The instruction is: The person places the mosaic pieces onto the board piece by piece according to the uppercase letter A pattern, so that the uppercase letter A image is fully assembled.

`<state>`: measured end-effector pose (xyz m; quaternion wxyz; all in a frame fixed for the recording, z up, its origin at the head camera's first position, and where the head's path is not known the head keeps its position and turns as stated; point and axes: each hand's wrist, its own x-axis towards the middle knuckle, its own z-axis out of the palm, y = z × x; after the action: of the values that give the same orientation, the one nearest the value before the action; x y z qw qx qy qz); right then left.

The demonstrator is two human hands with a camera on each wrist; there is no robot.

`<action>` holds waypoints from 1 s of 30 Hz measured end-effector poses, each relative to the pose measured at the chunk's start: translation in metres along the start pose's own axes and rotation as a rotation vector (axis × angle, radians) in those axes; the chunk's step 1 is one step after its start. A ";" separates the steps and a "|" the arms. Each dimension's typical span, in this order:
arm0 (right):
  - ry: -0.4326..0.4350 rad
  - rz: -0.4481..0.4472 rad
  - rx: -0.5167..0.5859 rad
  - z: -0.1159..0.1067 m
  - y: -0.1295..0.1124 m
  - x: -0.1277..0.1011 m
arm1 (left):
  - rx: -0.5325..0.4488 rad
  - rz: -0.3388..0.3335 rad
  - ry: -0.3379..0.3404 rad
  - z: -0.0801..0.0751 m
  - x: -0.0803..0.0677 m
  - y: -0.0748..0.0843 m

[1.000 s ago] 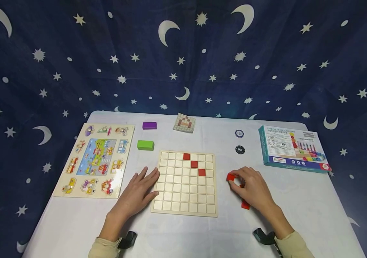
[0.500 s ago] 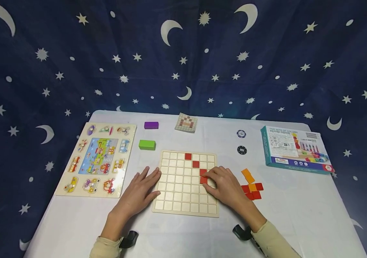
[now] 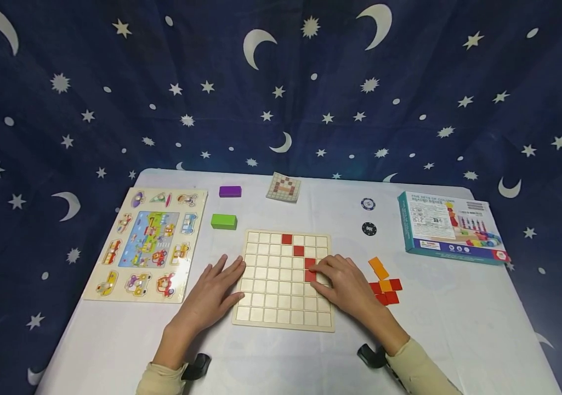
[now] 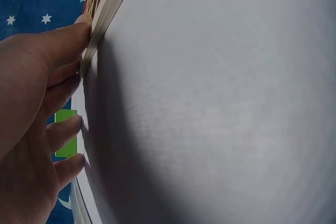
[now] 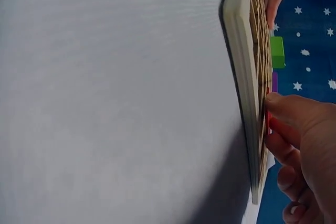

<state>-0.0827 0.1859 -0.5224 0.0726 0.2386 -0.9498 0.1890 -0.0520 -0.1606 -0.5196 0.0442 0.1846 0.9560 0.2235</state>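
Note:
A pale wooden grid board (image 3: 276, 302) lies mid-table, with several red square tiles set in its cells, stepping down from the top row toward the right. My right hand (image 3: 347, 285) pinches the lowest red tile (image 3: 310, 276) between thumb and fingers, at a cell just below another red tile. In the right wrist view the fingertips meet a red tile (image 5: 269, 109) at the board's surface. My left hand (image 3: 214, 291) touches the board's left edge with extended fingers. Beside my right wrist lie loose red tiles (image 3: 391, 297) and orange tiles (image 3: 378, 267).
A picture card (image 3: 283, 187) with a coloured grid lies behind the board. Green (image 3: 223, 221) and purple blocks (image 3: 230, 191) stand to its left, near a peg puzzle (image 3: 147, 247). Two poker chips (image 3: 369, 229) and a toy box (image 3: 450, 227) are on the right.
My right hand has moved left from the loose tiles to the board, bringing a red tile into a cell. Over the last half second it barely moves. The left hand stays put.

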 end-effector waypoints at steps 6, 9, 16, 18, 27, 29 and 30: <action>-0.015 0.058 0.016 -0.016 0.012 -0.012 | -0.008 -0.005 0.006 0.000 -0.001 -0.001; 0.021 0.073 0.023 -0.026 0.028 -0.027 | -0.011 -0.006 0.006 0.001 -0.002 -0.001; 0.046 0.216 -0.016 -0.055 0.076 -0.072 | -0.009 -0.006 0.000 0.000 -0.002 -0.001; 0.008 0.289 -0.033 -0.062 0.086 -0.081 | -0.011 -0.006 0.001 -0.001 -0.003 -0.001; -0.103 0.371 -0.065 -0.072 0.102 -0.097 | -0.020 0.004 0.000 -0.001 0.000 0.000; -0.099 0.362 -0.072 -0.073 0.103 -0.097 | -0.016 0.005 -0.002 0.000 0.000 0.000; -0.100 0.360 -0.076 -0.073 0.103 -0.097 | -0.015 0.004 -0.003 0.000 0.000 0.000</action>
<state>-0.0438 0.3403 -0.5107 -0.0005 0.0710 -0.9860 0.1508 -0.0521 -0.1607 -0.5193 0.0465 0.1866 0.9539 0.2304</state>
